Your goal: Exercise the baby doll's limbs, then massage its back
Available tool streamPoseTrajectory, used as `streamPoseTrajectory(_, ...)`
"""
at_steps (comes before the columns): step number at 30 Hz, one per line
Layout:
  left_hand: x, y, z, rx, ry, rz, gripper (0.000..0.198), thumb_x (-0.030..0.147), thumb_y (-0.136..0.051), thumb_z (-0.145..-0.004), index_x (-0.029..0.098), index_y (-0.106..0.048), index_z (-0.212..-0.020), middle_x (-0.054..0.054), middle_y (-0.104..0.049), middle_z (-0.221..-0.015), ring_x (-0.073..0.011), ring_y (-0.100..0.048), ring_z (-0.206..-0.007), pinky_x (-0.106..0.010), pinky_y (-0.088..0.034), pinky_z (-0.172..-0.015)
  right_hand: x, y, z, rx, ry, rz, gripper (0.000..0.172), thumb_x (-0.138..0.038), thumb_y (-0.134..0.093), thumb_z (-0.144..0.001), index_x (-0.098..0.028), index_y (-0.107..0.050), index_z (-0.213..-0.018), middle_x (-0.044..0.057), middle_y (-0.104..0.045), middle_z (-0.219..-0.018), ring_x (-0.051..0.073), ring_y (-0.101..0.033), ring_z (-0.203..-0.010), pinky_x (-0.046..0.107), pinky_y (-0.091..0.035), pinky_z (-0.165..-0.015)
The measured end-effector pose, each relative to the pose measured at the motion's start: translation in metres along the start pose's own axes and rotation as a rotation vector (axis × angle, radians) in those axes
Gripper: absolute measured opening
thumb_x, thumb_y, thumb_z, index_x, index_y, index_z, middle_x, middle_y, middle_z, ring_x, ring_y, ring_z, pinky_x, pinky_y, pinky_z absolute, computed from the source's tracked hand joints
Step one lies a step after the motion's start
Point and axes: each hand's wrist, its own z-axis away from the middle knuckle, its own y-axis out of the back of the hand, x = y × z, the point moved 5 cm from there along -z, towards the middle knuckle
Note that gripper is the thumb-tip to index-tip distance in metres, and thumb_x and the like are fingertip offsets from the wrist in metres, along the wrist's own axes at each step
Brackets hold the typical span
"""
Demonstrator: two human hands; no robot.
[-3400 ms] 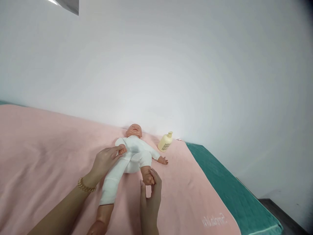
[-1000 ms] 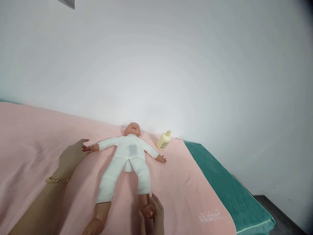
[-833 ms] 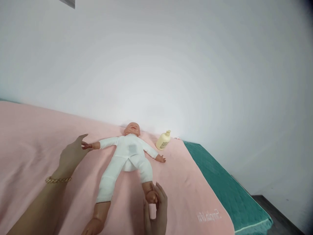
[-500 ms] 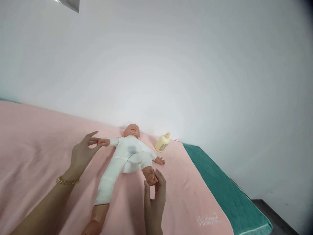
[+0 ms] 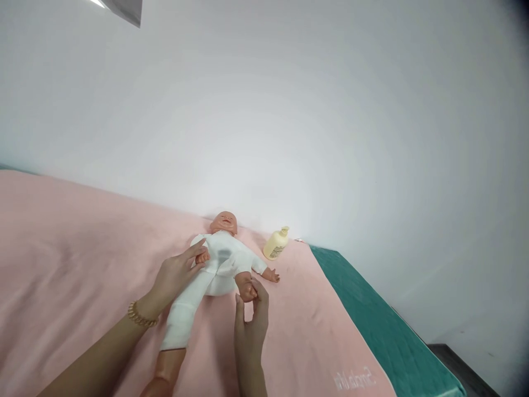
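Observation:
A baby doll point(image 5: 223, 253) with a white cloth body lies on its back, head toward the wall. My left hand point(image 5: 176, 278), a gold bracelet at the wrist, is closed around the doll's hand point(image 5: 203, 256), which lies bent in over the side of the chest. Between the thumb and fingers of my right hand point(image 5: 253, 325) is the doll's foot point(image 5: 248, 291); that leg is bent up toward the belly. The doll's other leg point(image 5: 177, 325) stretches toward me, and its other arm point(image 5: 266, 271) points out to the right.
A pale yellow pump bottle point(image 5: 276, 244) stands beside the doll's shoulder, near the white wall point(image 5: 264, 110). Pink cloth point(image 5: 309, 331) with mirrored lettering lies under everything. Green covering point(image 5: 372, 320) shows along the right edge of the bed.
My left hand has brought the doll's arm from stretched out at the side to bent in over the chest. My right hand and the held foot have shifted slightly left and up.

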Motion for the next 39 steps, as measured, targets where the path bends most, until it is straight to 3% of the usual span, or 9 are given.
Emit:
streamPoseTrajectory(9, -0.003, -0.012, -0.002, -0.116, -0.078, 0.049, 0.056, 0.036, -0.046, -0.090, 0.024, -0.052, -0.144, -0.001, -0.068, -0.132, -0.0255, -0.071, -0.106, -0.032, -0.054, -0.086, 0.008, -0.010, -0.001, 0.000, 0.028, 0.019, 0.036, -0.036, -0.056, -0.096, -0.022, -0.053, -0.130, 0.011, -0.062, -0.125, 0.025, -0.059, -0.119, 0.040, -0.050, -0.097)
streamPoseTrajectory(23, -0.002, -0.007, 0.000, -0.137, -0.062, -0.024, 0.052, 0.035, -0.043, -0.088, 0.024, -0.058, -0.137, -0.003, -0.072, -0.123, -0.0252, -0.071, -0.102, -0.033, -0.053, -0.085, 0.010, -0.002, 0.013, 0.030, 0.081, 0.012, 0.033, -0.030, -0.058, -0.096, -0.023, -0.054, -0.128, 0.012, -0.060, -0.128, 0.025, -0.056, -0.124, 0.041, -0.050, -0.100)
streamPoseTrajectory(28, -0.008, 0.004, -0.002, -0.103, -0.038, 0.023, 0.050, 0.043, -0.047, -0.087, 0.027, -0.062, -0.132, 0.001, -0.071, -0.125, -0.0252, -0.070, -0.107, -0.031, -0.054, -0.087, 0.003, 0.010, 0.026, 0.031, 0.081, 0.054, 0.033, -0.029, -0.057, -0.096, -0.025, -0.053, -0.129, 0.011, -0.061, -0.128, 0.022, -0.059, -0.120, 0.037, -0.053, -0.096)
streamPoseTrajectory(33, -0.016, 0.027, -0.002, -0.036, 0.131, 0.074, 0.050, 0.054, -0.049, -0.089, 0.035, -0.059, -0.134, 0.005, -0.066, -0.134, -0.0252, -0.065, -0.119, -0.033, -0.052, -0.093, -0.007, 0.024, 0.040, 0.038, 0.159, 0.147, 0.033, -0.025, -0.056, -0.096, -0.026, -0.054, -0.129, 0.009, -0.063, -0.125, 0.019, -0.063, -0.115, 0.029, -0.055, -0.092)
streamPoseTrajectory(39, -0.027, 0.055, -0.006, 0.090, 0.223, 0.017, 0.054, 0.051, -0.048, -0.090, 0.028, -0.053, -0.138, 0.000, -0.062, -0.140, -0.0278, -0.059, -0.126, -0.042, -0.049, -0.101, 0.010, 0.035, 0.057, -0.025, 0.251, 0.206, 0.043, -0.019, -0.058, -0.093, -0.025, -0.051, -0.135, 0.011, -0.063, -0.127, 0.023, -0.064, -0.116, 0.031, -0.059, -0.090)
